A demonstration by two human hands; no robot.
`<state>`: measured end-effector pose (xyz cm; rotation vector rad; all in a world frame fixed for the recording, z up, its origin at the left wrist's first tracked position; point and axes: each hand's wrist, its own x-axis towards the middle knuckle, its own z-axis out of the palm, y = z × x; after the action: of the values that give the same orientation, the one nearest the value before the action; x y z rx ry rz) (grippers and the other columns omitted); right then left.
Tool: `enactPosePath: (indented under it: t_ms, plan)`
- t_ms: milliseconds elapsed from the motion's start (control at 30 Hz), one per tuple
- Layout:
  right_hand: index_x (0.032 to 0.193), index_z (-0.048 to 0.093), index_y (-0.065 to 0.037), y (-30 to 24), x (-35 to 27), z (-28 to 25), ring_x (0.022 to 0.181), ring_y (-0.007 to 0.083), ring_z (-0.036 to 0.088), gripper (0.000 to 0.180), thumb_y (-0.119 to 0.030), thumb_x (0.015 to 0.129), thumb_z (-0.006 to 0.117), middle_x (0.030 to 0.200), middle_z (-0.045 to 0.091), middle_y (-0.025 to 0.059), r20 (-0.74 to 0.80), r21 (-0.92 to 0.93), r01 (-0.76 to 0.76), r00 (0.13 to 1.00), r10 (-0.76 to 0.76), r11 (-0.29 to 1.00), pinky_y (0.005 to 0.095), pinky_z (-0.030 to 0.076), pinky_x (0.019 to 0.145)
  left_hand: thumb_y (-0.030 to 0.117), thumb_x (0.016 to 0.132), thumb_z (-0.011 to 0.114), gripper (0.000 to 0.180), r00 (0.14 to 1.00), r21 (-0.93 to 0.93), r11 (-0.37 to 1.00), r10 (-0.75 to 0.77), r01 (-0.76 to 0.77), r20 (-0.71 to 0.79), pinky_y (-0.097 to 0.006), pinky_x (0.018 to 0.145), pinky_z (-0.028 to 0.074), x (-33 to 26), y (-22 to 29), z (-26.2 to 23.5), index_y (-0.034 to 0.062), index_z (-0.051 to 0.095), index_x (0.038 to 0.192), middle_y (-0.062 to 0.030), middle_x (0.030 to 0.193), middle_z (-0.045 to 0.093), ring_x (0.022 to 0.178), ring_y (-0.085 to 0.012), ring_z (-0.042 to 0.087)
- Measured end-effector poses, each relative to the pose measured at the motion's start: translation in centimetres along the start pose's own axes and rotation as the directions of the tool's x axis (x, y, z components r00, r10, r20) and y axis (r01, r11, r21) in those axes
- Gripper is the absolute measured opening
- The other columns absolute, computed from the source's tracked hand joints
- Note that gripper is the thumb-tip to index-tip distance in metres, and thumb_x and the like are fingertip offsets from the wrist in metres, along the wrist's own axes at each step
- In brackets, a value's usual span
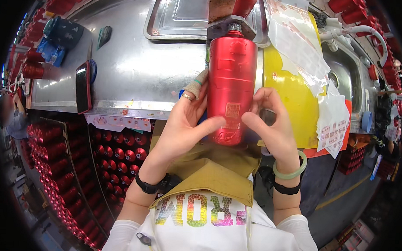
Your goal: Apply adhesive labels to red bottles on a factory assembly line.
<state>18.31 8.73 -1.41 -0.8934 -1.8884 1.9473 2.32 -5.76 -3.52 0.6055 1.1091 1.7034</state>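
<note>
A glossy red bottle (232, 78) with a bare metallic neck points away from me in front of my apron. Its lower end lies between my hands, and a small square printed patch (232, 110) shows there. My left hand (190, 112) grips its left side, thumb on the front and fingers partly hidden behind. A pale cover and a ring are on that hand's fingers. My right hand (269, 121) holds the right side, its thumb against the bottle's edge beside the patch and its fingers bent.
On the metal bench (132, 74) lie a phone (83, 88), a knife (89, 51) and a metal tray (178, 18). To the right are a yellow sheet (290, 97), printed label sheets (297, 36) and a sink (344, 68). Red bottles (120, 153) fill racks below left.
</note>
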Motion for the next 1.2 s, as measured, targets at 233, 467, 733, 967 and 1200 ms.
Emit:
enactPosePath:
  t_ms: [233,467,733,967,1200]
  plan:
    - [0.110,0.052,-0.008,-0.6,0.0,0.7,0.083,0.0046,0.047,0.035,-0.014,0.091,0.081,0.093,0.052,-0.0053,-0.040,0.020,-0.027,0.999,0.028,0.999,0.0217,0.041,0.074,-0.003,0.092,0.073,0.093,1.000,-0.003,1.000,-0.016,0.016,-0.012,-0.042,0.128,0.023,0.1,-0.2,-0.1,-0.0067,0.012,0.162,-0.0207,0.169,0.021,0.157,-0.0278,0.022]
    - [0.125,0.055,-0.001,-1.6,-0.3,-1.0,0.097,0.0110,0.055,0.030,0.002,0.097,0.062,0.108,0.058,0.0042,-0.091,0.074,0.056,0.995,-0.049,0.996,0.0256,0.045,0.092,-0.003,0.091,0.073,0.093,1.000,0.036,0.999,0.023,-0.024,0.014,-0.042,0.128,0.023,0.0,-0.5,-0.4,-0.0068,0.013,0.162,-0.0201,0.169,0.020,0.157,-0.0276,0.022]
    - [0.102,0.075,-0.003,-4.6,1.1,-1.1,0.091,0.0270,0.067,0.029,0.014,0.080,0.069,0.097,0.071,0.0121,-0.027,-0.567,0.581,0.695,-0.719,0.584,0.0346,0.054,0.082,0.023,0.072,0.095,0.092,0.920,0.747,0.585,0.381,-0.316,0.092,-0.046,0.115,0.042,-3.7,-1.5,1.1,0.0028,0.051,0.150,-0.0263,0.159,0.037,0.141,-0.0403,0.047]
    - [0.112,0.072,-0.001,-3.6,1.3,-1.6,0.090,0.0196,0.067,0.025,0.007,0.089,0.068,0.100,0.070,0.0089,-0.224,-0.494,0.508,0.710,-0.667,0.706,0.0289,0.052,0.082,0.014,0.079,0.077,0.057,0.836,0.948,-0.220,0.455,-0.228,0.307,-0.041,0.094,0.058,-3.2,-1.7,3.5,0.0258,0.071,0.135,-0.0294,0.146,0.047,0.121,-0.0416,0.060]
    - [0.112,0.071,-0.001,-3.5,0.8,-1.2,0.092,0.0161,0.067,0.021,0.005,0.092,0.067,0.103,0.071,0.0070,-0.318,-0.399,0.446,0.753,-0.577,0.801,0.0284,0.052,0.083,0.004,0.071,0.083,0.060,0.762,0.938,0.041,0.596,-0.344,0.253,-0.043,0.096,0.059,-3.4,-3.4,1.7,0.0077,0.072,0.129,-0.0302,0.138,0.056,0.118,-0.0433,0.064]
